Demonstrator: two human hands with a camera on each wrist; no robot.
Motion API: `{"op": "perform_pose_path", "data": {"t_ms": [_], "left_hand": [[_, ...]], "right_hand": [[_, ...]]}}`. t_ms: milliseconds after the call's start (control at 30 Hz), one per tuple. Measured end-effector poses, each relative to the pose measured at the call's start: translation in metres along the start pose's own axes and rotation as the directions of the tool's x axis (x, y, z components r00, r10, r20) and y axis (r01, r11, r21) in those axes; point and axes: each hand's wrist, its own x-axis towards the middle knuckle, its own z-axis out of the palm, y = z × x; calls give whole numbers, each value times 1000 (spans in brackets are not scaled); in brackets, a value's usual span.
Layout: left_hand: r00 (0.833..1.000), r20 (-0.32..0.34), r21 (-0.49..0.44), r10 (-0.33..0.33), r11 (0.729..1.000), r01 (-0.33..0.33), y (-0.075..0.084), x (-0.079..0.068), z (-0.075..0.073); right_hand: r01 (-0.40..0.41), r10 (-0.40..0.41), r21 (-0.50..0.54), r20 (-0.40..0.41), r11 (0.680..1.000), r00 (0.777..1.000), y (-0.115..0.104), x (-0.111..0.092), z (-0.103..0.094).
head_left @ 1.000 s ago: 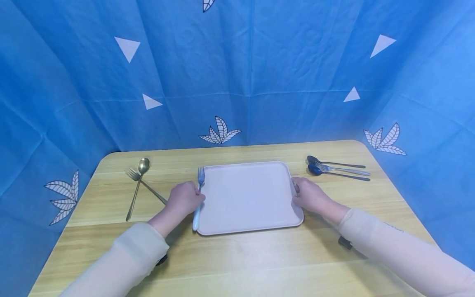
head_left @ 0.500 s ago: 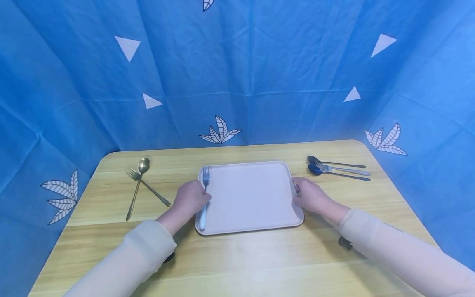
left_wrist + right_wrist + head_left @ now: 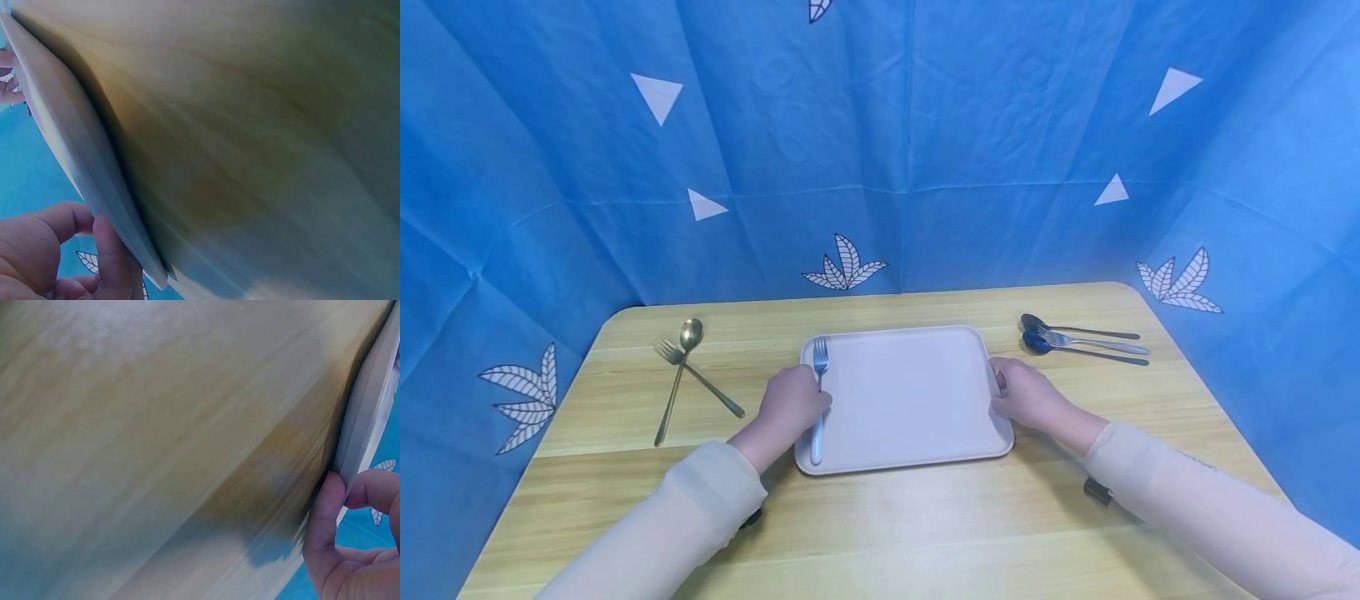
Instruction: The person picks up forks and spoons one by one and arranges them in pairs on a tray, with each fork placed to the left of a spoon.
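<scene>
The tray (image 3: 910, 400) is mid-worktop, toward the far edge. A fork (image 3: 817, 443) runs along its left edge, crossing my path there. Near the worktop's (image 3: 925, 533) far left corner, a spoon (image 3: 679, 373) crosses a second fork (image 3: 711, 387); near the far right, two dark spoons (image 3: 1036, 342) and a pale fork (image 3: 1101, 343). Forearms angled inward, my left hand (image 3: 792, 402) and right hand (image 3: 1028, 394) pinch opposite tray rims; whether my left also grips the fork, I can't tell.

1. The left forearm (image 3: 670, 521) and the right forearm (image 3: 1202, 496) reach forward and inward, toward each other.
2. The left hand (image 3: 793, 403) has its fingers curled, the back turned upward.
3. The right hand (image 3: 1028, 392) pinches with its thumb and fingers.
</scene>
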Motion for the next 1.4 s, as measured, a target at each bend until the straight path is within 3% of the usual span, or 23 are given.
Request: {"op": "perform_pose_path", "data": {"t_ms": [1000, 1400], "left_hand": [[999, 22, 2, -34, 999, 34, 5, 2, 5], [1000, 10, 18, -15, 1000, 15, 4, 1, 5]], "right_hand": [[-5, 5, 14, 6, 1000, 1000, 2, 1, -1], [17, -17, 18, -3, 1000, 1000, 2, 1, -1]]}}
